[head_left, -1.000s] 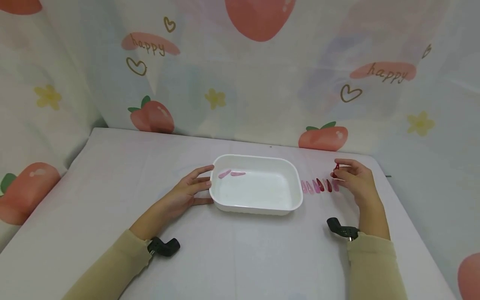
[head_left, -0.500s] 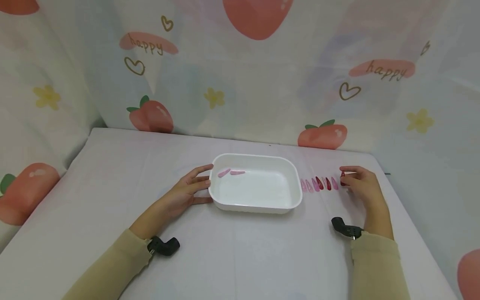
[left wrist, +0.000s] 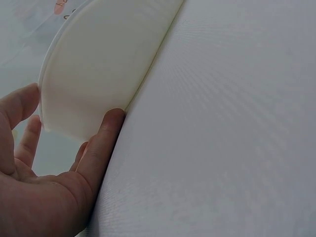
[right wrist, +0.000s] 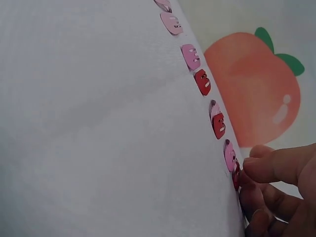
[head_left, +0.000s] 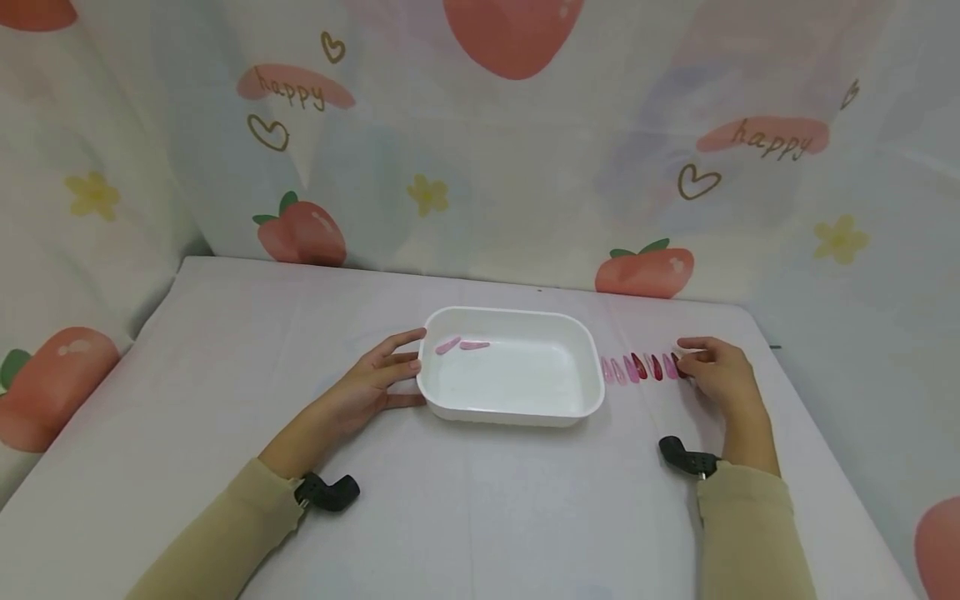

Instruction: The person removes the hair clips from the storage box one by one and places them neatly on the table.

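Observation:
A white plastic tray (head_left: 517, 379) holds two pink snap hair clips (head_left: 474, 345) at its far left. My left hand (head_left: 363, 387) rests against the tray's left end, its fingers spread along the wall and rim. To the right of the tray, several pink and red hair clips (head_left: 656, 367) lie side by side in a row. At the right end of that row my right hand (head_left: 723, 379) pinches a dark red hair clip (right wrist: 236, 178), which stands close against a pink clip (right wrist: 229, 157). Fingers partly cover the dark red one.
A white cloth (head_left: 480, 508) covers the table. Behind it hangs a printed curtain (head_left: 517, 192) with fruit and "happy" lettering. A dark wrist mount (head_left: 327, 493) sits at the left cuff and another wrist mount (head_left: 686, 457) at the right.
The right hand lowers the dark red hair clip to the table, first to the right, then slightly left against the row's last pink clip. The left hand and tray stay in place.

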{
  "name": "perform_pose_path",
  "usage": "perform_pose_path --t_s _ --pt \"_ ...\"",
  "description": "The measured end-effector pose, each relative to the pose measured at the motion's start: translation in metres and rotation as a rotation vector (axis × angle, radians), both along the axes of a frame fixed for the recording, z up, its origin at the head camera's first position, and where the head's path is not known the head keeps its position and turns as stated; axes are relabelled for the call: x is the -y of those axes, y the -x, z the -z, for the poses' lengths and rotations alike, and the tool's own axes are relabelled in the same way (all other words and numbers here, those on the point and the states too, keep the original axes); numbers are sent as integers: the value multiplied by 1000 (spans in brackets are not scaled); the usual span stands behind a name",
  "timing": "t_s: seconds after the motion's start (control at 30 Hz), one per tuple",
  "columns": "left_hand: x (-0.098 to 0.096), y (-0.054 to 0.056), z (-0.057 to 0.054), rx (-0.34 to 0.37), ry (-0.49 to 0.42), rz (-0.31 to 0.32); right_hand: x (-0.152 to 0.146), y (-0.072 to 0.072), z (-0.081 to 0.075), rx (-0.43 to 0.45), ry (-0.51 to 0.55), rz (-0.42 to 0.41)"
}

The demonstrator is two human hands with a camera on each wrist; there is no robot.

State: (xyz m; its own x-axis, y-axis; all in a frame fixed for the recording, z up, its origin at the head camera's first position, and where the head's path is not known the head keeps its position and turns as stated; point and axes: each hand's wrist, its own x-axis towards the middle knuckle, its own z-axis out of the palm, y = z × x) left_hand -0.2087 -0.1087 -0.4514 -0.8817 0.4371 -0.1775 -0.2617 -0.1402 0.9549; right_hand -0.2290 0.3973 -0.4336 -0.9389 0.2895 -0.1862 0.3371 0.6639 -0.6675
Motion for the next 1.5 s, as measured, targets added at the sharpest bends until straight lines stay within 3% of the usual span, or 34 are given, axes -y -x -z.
perform_pose_path --t_s 0.2,0.47,0.57,0.8,1.03,1.33,1.5 --pt "1 0 0 -8 -9 9 4 2 -5 -26 38 22" --pt "0 -1 -3 -16 -22 21 34 0 -31 -159 153 -24" --pt "0 0 -3 -18 -21 23 50 -1 -41 -211 238 -91" --pt "1 -1 -3 -17 -17 20 91 -1 -56 -301 466 -338" --pt "2 -2 -1 -16 -16 15 124 1 -55 -277 656 -421" --pt "0 -1 0 -19 -28 17 175 9 -47 -209 638 -509" --pt "0 -2 0 -21 -25 15 207 14 -40 -197 572 -527"
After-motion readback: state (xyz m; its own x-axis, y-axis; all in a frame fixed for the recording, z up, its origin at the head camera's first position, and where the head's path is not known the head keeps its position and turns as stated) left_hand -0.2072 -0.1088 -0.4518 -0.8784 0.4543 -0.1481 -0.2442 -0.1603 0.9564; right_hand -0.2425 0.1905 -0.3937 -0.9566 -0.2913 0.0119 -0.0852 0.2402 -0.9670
